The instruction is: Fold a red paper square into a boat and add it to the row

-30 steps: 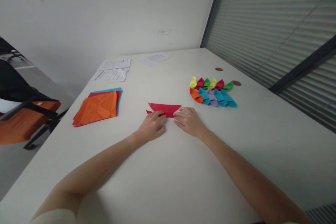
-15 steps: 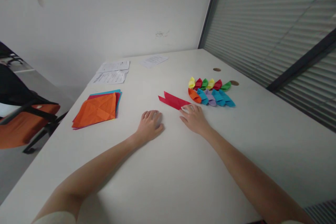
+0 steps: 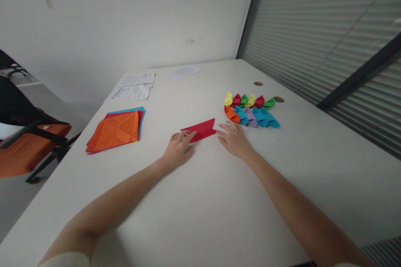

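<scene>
A folded strip of red paper (image 3: 203,129) lies flat on the white table between my hands, with a notched right end. My left hand (image 3: 179,149) rests on the table, its fingertips lying over the strip's left end; the fingers are stretched out. Just off the right end is my right hand (image 3: 234,139), palm down with the fingers spread and nothing in them. Beyond it sit two rows of small folded paper pieces: a back row (image 3: 251,101) in yellow, red and green, and a front row (image 3: 249,116) in orange, blue and purple.
A stack of coloured paper sheets (image 3: 115,129), orange on top, lies at the left of the table. Printed sheets (image 3: 134,85) are near the back wall. An orange and black chair (image 3: 34,146) stands left of the table. Blinds (image 3: 328,29) line the right side.
The red strip has turned and shifted left and nearer, so its left end is now under my left fingertips. My right hand has come off its right end.
</scene>
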`<state>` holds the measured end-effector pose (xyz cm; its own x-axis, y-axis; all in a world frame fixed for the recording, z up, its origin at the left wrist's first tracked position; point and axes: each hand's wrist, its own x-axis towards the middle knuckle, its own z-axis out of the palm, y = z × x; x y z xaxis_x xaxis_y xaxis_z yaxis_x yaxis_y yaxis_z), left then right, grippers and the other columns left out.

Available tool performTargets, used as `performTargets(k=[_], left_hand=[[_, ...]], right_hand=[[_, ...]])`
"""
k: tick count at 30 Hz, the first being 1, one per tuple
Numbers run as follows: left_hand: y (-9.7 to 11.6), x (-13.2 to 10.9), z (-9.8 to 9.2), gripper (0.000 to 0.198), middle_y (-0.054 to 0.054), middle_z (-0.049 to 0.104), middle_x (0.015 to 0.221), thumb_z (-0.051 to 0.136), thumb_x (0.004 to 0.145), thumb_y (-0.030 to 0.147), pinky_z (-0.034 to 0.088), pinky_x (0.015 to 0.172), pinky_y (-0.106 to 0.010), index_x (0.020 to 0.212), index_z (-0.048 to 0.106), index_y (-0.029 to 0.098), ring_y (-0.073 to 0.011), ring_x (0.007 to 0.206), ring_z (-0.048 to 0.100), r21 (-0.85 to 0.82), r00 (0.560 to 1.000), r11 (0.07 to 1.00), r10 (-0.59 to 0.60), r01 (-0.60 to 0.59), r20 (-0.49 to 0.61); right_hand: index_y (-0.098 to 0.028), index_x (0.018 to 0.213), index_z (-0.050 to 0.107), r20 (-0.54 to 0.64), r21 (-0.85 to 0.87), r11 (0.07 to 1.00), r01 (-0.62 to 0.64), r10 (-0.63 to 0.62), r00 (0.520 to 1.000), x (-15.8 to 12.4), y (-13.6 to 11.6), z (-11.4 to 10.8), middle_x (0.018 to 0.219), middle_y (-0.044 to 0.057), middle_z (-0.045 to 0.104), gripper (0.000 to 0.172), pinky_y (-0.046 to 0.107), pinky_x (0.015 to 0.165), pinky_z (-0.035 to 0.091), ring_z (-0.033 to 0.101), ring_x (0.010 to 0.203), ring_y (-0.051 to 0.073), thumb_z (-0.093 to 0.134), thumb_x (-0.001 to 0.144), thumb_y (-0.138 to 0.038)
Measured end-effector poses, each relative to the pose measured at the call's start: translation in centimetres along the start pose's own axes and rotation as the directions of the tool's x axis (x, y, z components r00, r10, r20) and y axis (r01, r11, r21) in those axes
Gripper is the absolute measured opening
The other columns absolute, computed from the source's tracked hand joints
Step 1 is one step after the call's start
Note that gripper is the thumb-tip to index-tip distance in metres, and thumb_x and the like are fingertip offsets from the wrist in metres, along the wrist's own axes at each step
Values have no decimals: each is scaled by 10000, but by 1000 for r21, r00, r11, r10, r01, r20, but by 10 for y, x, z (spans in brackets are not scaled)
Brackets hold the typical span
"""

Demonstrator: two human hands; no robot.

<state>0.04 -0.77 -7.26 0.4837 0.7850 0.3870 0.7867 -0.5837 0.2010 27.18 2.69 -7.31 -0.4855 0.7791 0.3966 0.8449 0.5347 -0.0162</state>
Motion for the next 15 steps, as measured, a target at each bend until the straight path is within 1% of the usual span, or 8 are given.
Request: performTargets(k=[2, 5, 7, 9, 11, 13, 15], left_hand=[[0, 1, -2, 432, -116, 590, 1197, 505, 885, 208, 410, 975, -437, 1315, 532, 196, -248, 1110, 551, -25, 997, 997, 68, -67, 33], [2, 2, -6, 301, -99, 633, 1054, 532, 867, 214, 407, 944, -421, 1140, 651, 174, -237, 1007, 572, -41, 982, 986, 167, -164, 86], [4, 2, -7, 268, -100, 633, 999, 546, 869, 257, 394, 944, -431, 1082, 676, 161, -239, 971, 570, -24, 979, 983, 184, -183, 86], [8, 2, -8, 260, -101, 629, 966, 546, 874, 287, 378, 948, -447, 1053, 685, 159, -242, 951, 568, -3, 984, 986, 166, -166, 68], [15, 0, -8, 250, -96, 627, 946, 550, 875, 313, 367, 949, -457, 1022, 690, 166, -240, 936, 569, -14, 987, 989, 146, -145, 62], [22, -2, -8, 238, -86, 630, 932, 553, 876, 327, 372, 939, -449, 999, 688, 174, -231, 922, 577, -68, 987, 988, 144, -139, 77], [28, -4, -7, 208, -78, 639, 928, 556, 864, 280, 393, 913, -426, 992, 679, 171, -218, 909, 589, -136, 988, 984, 130, -118, 85]], right_hand=[[-237, 1141, 714, -2, -19, 1000, -10, 10, 1000, -1, 2, 0, 1331, 93, 593, 297, 516, 1007, 332, 399, 1263, 345, 504, 936, -279], [-221, 1201, 682, -15, -26, 999, -31, 30, 999, 0, 1, -3, 1339, 107, 580, 325, 517, 970, 353, 422, 1206, 353, 525, 927, -299], [-200, 1210, 671, -53, 17, 999, -50, 51, 997, 2, -5, -6, 1295, 121, 601, 336, 500, 954, 360, 446, 1161, 339, 561, 911, -307], [-199, 1142, 699, -84, 111, 993, -35, 44, 996, 4, -17, -9, 1188, 110, 650, 299, 466, 936, 365, 478, 1107, 309, 604, 893, -335], [-208, 1058, 719, -61, 235, 970, 55, -42, 997, 5, -31, -10, 1071, 85, 685, 247, 430, 909, 366, 523, 1029, 264, 636, 879, -356], [-220, 1021, 718, -17, 341, 929, 146, -150, 989, 6, -45, -9, 1002, 64, 695, 225, 407, 880, 361, 550, 973, 234, 678, 851, -362], [-218, 969, 716, 10, 404, 898, 175, -196, 981, 5, -54, -7, 964, 57, 701, 208, 396, 856, 351, 556, 947, 227, 712, 820, -362]])
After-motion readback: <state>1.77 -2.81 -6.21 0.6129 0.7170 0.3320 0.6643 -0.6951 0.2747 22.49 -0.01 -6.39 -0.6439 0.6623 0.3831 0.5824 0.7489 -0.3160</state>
